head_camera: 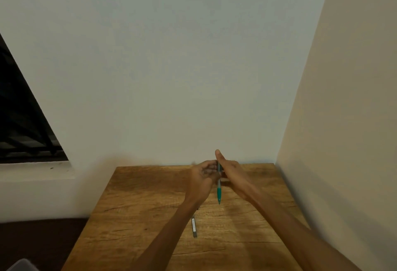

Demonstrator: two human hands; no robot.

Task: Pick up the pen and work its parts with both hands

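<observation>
One head-worn wide-angle view looks forward and down over a wooden table (137,217) toward the corner wall (171,66), hands close below.

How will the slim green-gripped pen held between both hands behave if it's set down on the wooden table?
The slim green-gripped pen looks round and narrow, so it probably rolls on the flat wooden table. It seems stiff and light: left hand and right hand hold it with fingers only.
</observation>
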